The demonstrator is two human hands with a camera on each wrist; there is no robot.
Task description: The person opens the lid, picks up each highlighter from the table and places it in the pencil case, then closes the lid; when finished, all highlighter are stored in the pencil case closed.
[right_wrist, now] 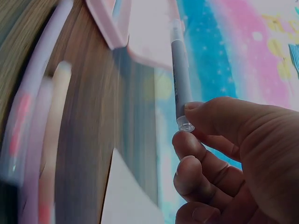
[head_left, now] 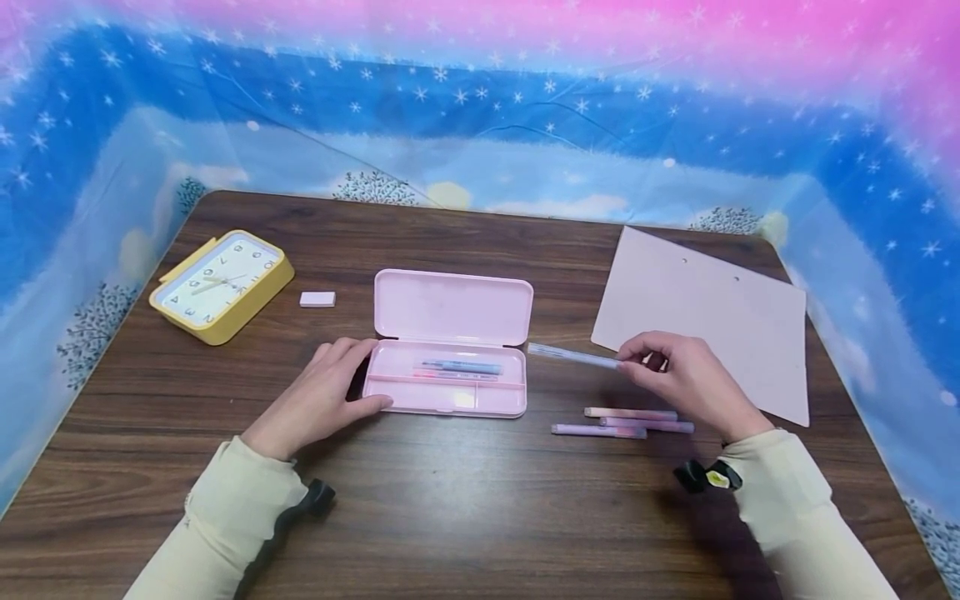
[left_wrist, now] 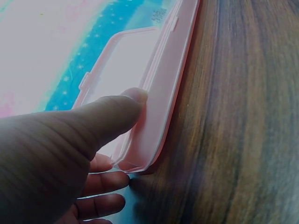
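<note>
Left hand: at the left end of the long pink plastic pencil case (head_left: 420,393), thumb on front rim, fingers at back-left corner; left hand (head_left: 322,396) grips it.
Right hand: right hand (head_left: 686,375), centre right of frame, thumb and fingers pinch one end of a slim grey-blue pen with clear end (head_left: 573,356).
Held pen: clear of the bench, far end just beside the case's right side.
Case: centre of frame, lid open, leaning back.
In case: blue-grey pen (head_left: 472,367) and pinkish-red pen (head_left: 450,376), side by side in back compartment.
Loose pens: right of centre, below right hand; peach pen (head_left: 626,413), lilac pen (head_left: 667,427), purple pen with pink patch (head_left: 581,431), close together.
Board: flat pale pink sheet-like board (head_left: 705,308), upper right.
Upper left: yellow rounded-rectangle clock (head_left: 255,304), small white block (head_left: 318,299) beside it.
Surface: dark brown wood-grain bench (head_left: 450,517).
Backdrop: blue-pink snowflake cloth (head_left: 480,92), top.
</note>
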